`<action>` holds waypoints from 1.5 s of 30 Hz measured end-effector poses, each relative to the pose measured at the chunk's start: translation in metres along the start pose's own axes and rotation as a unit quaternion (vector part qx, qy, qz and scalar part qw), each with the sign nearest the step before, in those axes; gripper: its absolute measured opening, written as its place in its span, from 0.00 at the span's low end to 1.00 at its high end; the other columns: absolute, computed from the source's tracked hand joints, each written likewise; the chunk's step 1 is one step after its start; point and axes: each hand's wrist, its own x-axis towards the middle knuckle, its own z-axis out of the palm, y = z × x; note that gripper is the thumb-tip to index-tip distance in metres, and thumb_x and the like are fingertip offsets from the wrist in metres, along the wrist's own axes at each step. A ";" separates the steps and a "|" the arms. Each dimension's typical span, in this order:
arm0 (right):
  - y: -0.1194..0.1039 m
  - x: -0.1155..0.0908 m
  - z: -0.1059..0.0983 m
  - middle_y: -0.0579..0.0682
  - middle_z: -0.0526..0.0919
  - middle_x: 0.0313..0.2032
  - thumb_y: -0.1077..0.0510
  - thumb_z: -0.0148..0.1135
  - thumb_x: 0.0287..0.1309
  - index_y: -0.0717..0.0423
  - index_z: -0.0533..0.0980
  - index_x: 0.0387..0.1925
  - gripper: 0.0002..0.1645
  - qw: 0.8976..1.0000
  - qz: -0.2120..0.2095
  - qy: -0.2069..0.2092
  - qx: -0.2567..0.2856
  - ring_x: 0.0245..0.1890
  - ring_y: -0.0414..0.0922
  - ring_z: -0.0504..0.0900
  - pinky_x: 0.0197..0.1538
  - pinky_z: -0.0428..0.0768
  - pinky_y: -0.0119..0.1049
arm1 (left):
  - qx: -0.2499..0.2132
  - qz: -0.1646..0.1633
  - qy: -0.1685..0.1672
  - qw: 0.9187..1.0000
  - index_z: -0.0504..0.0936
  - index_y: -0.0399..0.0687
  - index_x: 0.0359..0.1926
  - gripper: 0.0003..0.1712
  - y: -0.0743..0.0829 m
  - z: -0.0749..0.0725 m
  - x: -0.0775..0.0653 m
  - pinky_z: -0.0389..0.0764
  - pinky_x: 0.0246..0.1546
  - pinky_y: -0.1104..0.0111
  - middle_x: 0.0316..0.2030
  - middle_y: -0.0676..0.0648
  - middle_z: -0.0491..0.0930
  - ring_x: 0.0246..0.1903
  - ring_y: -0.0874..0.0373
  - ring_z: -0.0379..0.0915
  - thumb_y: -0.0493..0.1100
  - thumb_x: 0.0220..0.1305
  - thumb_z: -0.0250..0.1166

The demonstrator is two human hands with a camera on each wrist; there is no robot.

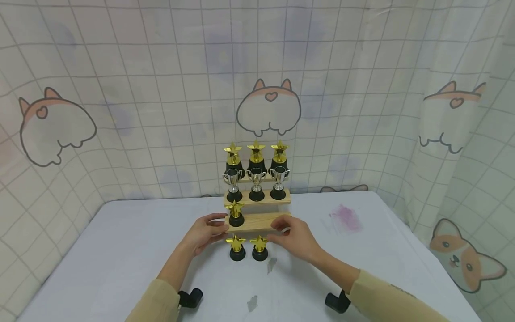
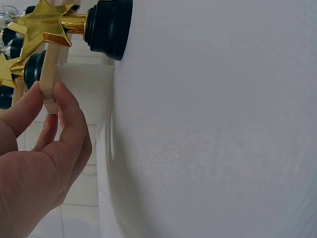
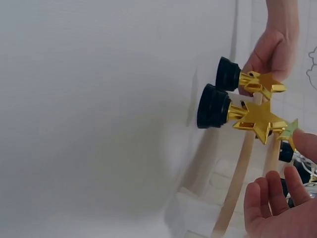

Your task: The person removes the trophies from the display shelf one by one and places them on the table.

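Observation:
A small wooden tiered rack (image 1: 261, 220) stands on the table. My left hand (image 1: 207, 232) pinches the left end of its lowest board (image 2: 48, 82) between thumb and fingers, beside a gold star trophy (image 1: 236, 214) on that board. Two more star trophies stand on the table in front, a left one (image 1: 237, 248) and a right one (image 1: 259, 248). My right hand (image 1: 293, 236) is by the right trophy and the board's right side. In the right wrist view its fingers (image 3: 277, 193) are loosely bent with nothing held between them.
Three silver cups, one in the middle (image 1: 256, 183), fill the rack's middle board; three taller star trophies, one in the centre (image 1: 256, 158), stand on top. A grid-patterned curtain (image 1: 161, 112) hangs behind the white table (image 1: 132, 250). Wrist cameras show below both hands.

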 end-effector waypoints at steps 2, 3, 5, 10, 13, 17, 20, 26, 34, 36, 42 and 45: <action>-0.001 0.002 0.000 0.54 0.85 0.42 0.58 0.77 0.57 0.62 0.81 0.44 0.17 1.000 0.001 0.001 0.006 0.45 0.50 0.82 0.48 0.83 0.40 | -0.001 -0.002 0.000 1.000 0.72 0.36 0.68 0.29 -0.001 0.000 0.000 0.84 0.50 0.59 0.55 0.34 0.75 0.47 0.48 0.81 0.29 0.68 0.66; -0.001 0.002 0.000 0.53 0.85 0.41 0.57 0.77 0.58 0.62 0.81 0.44 0.17 1.000 0.004 0.001 0.009 0.45 0.49 0.82 0.48 0.83 0.40 | -0.001 -0.003 0.001 1.000 0.72 0.36 0.68 0.29 -0.001 0.000 0.000 0.84 0.50 0.59 0.55 0.34 0.75 0.47 0.48 0.81 0.29 0.68 0.66; -0.002 0.004 0.001 0.52 0.85 0.41 0.57 0.76 0.58 0.63 0.81 0.45 0.18 1.000 0.015 0.002 0.016 0.45 0.47 0.82 0.50 0.83 0.40 | -0.001 -0.004 0.000 1.000 0.72 0.37 0.68 0.29 -0.001 0.000 -0.001 0.84 0.50 0.59 0.55 0.34 0.75 0.47 0.48 0.81 0.29 0.68 0.66; -0.003 0.010 0.004 0.52 0.84 0.42 0.57 0.75 0.59 0.63 0.81 0.46 0.18 0.999 0.031 0.008 0.035 0.44 0.46 0.81 0.52 0.81 0.43 | 0.000 -0.001 0.000 1.000 0.72 0.37 0.68 0.29 -0.001 0.000 -0.001 0.84 0.50 0.59 0.55 0.34 0.75 0.47 0.48 0.81 0.29 0.68 0.66; -0.005 0.014 0.006 0.55 0.84 0.44 0.59 0.75 0.60 0.64 0.81 0.47 0.18 0.999 0.029 0.010 0.040 0.45 0.47 0.81 0.53 0.81 0.44 | 0.000 -0.001 0.002 1.000 0.72 0.37 0.69 0.29 0.000 0.000 0.000 0.84 0.50 0.59 0.55 0.34 0.75 0.47 0.48 0.81 0.29 0.68 0.66; -0.007 0.019 0.009 0.56 0.85 0.46 0.61 0.74 0.60 0.63 0.82 0.48 0.16 0.999 0.024 0.010 0.046 0.45 0.48 0.81 0.52 0.82 0.42 | 0.001 -0.002 0.002 1.000 0.72 0.37 0.69 0.29 0.000 0.000 0.001 0.84 0.51 0.59 0.55 0.34 0.74 0.47 0.48 0.81 0.29 0.68 0.66; -0.008 0.023 0.012 0.56 0.85 0.46 0.61 0.73 0.61 0.62 0.82 0.48 0.15 0.999 0.021 0.004 0.050 0.45 0.48 0.81 0.52 0.82 0.42 | 0.001 -0.003 0.003 1.000 0.72 0.37 0.69 0.30 0.000 -0.001 0.002 0.84 0.50 0.59 0.55 0.34 0.74 0.47 0.48 0.81 0.29 0.68 0.66; -0.011 0.029 0.017 0.54 0.85 0.44 0.59 0.73 0.61 0.61 0.83 0.48 0.15 0.998 0.021 -0.004 0.056 0.44 0.46 0.81 0.51 0.82 0.41 | -0.004 -0.006 0.003 1.000 0.72 0.37 0.69 0.29 -0.001 -0.001 0.002 0.84 0.50 0.59 0.56 0.34 0.75 0.48 0.47 0.81 0.29 0.68 0.66; -0.015 0.039 0.028 0.54 0.85 0.45 0.59 0.73 0.62 0.62 0.84 0.49 0.16 0.998 0.041 -0.014 0.039 0.45 0.47 0.82 0.48 0.84 0.38 | -0.006 -0.004 0.001 1.000 0.72 0.37 0.69 0.29 0.000 -0.001 0.000 0.84 0.50 0.59 0.56 0.34 0.75 0.50 0.45 0.80 0.29 0.69 0.65; -0.016 0.042 0.031 0.53 0.85 0.45 0.58 0.73 0.62 0.62 0.84 0.50 0.17 0.998 0.051 -0.019 0.036 0.45 0.47 0.82 0.46 0.84 0.37 | -0.007 -0.004 0.000 1.000 0.72 0.37 0.69 0.29 0.000 -0.001 0.000 0.84 0.50 0.59 0.55 0.34 0.75 0.49 0.45 0.81 0.29 0.68 0.66; -0.017 0.050 0.038 0.51 0.85 0.45 0.58 0.71 0.64 0.61 0.84 0.51 0.16 0.996 0.069 -0.035 0.043 0.45 0.46 0.81 0.46 0.84 0.37 | -0.009 -0.002 -0.007 1.000 0.72 0.37 0.69 0.29 0.000 -0.002 0.000 0.84 0.49 0.60 0.55 0.34 0.76 0.48 0.45 0.81 0.29 0.68 0.67; -0.017 0.053 0.041 0.50 0.85 0.46 0.57 0.71 0.65 0.60 0.84 0.51 0.16 0.996 0.072 -0.041 0.044 0.46 0.46 0.81 0.48 0.84 0.38 | -0.011 -0.002 -0.009 1.000 0.72 0.36 0.69 0.29 0.000 -0.003 0.000 0.84 0.49 0.60 0.54 0.35 0.76 0.49 0.45 0.81 0.30 0.68 0.66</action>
